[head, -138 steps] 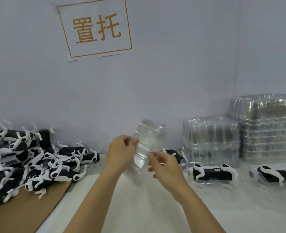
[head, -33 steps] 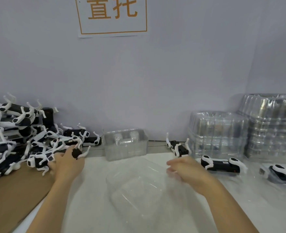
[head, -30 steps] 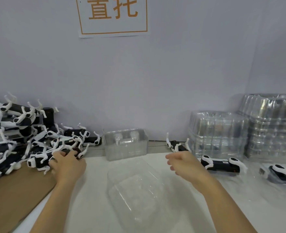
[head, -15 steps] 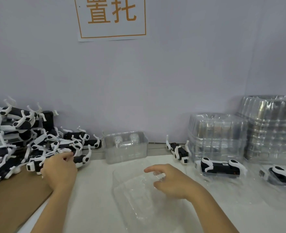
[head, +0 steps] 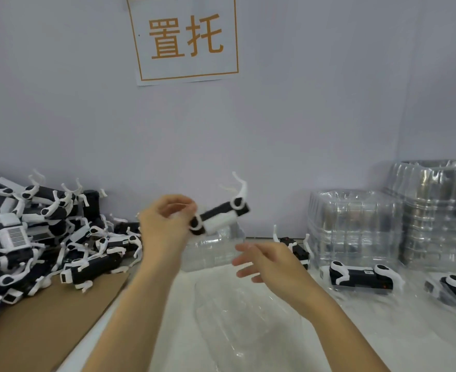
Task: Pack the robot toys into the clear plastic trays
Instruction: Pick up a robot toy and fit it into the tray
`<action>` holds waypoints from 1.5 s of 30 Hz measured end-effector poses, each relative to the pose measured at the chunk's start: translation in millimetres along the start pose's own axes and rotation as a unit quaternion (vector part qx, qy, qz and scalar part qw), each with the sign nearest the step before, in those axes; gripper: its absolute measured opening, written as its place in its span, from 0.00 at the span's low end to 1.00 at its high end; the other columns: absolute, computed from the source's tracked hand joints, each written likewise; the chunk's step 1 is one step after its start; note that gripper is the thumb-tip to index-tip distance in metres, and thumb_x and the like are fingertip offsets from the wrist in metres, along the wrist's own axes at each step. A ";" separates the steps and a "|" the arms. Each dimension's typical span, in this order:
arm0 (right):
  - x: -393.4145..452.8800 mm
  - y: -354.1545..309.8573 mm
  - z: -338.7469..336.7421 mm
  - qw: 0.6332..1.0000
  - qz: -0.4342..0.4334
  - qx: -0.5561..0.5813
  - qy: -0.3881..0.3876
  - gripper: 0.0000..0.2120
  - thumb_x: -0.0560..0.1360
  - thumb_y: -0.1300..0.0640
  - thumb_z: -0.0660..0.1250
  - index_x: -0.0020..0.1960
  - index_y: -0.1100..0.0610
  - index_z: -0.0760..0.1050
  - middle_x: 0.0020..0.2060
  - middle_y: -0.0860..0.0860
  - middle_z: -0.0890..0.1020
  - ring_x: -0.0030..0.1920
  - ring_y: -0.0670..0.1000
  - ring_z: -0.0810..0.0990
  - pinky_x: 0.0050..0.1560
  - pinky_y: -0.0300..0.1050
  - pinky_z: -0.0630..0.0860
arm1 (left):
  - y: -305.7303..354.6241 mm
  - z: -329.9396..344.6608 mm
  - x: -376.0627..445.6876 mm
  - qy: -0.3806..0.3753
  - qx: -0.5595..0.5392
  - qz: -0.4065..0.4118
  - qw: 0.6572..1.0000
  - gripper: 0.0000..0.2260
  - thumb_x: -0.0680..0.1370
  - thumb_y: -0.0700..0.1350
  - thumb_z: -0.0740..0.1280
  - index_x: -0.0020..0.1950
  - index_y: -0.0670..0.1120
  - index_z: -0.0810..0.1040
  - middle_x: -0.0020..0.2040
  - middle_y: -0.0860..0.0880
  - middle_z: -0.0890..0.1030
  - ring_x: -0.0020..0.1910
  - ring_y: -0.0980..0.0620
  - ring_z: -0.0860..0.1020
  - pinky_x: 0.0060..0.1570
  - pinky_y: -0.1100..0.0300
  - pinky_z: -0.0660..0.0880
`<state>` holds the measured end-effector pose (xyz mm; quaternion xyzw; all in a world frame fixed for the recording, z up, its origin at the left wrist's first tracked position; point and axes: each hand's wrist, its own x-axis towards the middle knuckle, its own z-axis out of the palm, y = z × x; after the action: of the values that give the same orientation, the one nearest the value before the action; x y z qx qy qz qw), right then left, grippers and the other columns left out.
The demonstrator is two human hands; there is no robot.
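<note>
A pale wall [head: 302, 116] with a paper sign [head: 186, 40] in orange characters backs a white table [head: 382, 331]. Above the table, the left hand [head: 165, 224] holds a black-and-white robot toy [head: 218, 217] in the air by one end, fingers curled round it, its white legs pointing up. The right hand [head: 267, 260] hovers just below and to the right, fingers spread loosely and holding nothing. Beneath both lies a clear plastic tray [head: 243, 318] flat on the table. A heap of toys [head: 33, 237] sits at the left, partly on brown cardboard [head: 47, 323]. Stacks of trays [head: 396, 226] stand at the right, with packed toys [head: 361, 275] in front.
</note>
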<state>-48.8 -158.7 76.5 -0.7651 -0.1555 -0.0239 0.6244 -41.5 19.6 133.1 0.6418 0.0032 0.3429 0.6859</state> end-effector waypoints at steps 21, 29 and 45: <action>0.8 -1.4 -38.8 0.981 0.088 -0.046 0.167 0.08 0.75 0.49 0.71 0.47 0.53 0.78 0.42 0.53 0.83 0.44 0.53 0.82 0.44 0.49 0.77 | -83.8 -16.2 -45.1 -0.226 0.325 -0.111 0.912 0.17 0.79 0.43 0.66 0.67 0.54 0.72 0.62 0.57 0.75 0.57 0.58 0.72 0.49 0.70 0.66; -6.9 -6.5 -36.7 0.907 0.070 -0.371 0.188 0.06 0.69 0.50 0.72 0.43 0.48 0.76 0.37 0.46 0.80 0.39 0.50 0.78 0.36 0.44 0.72 | -80.6 -17.6 -33.7 -0.223 0.450 -0.191 0.843 0.09 0.77 0.49 0.64 0.52 0.44 0.72 0.51 0.48 0.77 0.48 0.48 0.79 0.44 0.59 0.75; -1.7 19.9 -5.1 0.936 0.029 -0.349 0.030 0.14 0.68 0.55 0.74 0.52 0.45 0.81 0.43 0.41 0.78 0.45 0.45 0.77 0.53 0.42 0.74 | -104.5 -10.4 -44.5 -0.179 0.070 -0.277 0.941 0.11 0.80 0.43 0.62 0.54 0.56 0.81 0.47 0.57 0.85 0.45 0.58 0.83 0.42 0.63 0.79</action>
<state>-44.3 -167.5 58.3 -0.9381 -0.0966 -0.0813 0.3227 -31.4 13.7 19.6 0.7130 0.0816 0.0176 0.6962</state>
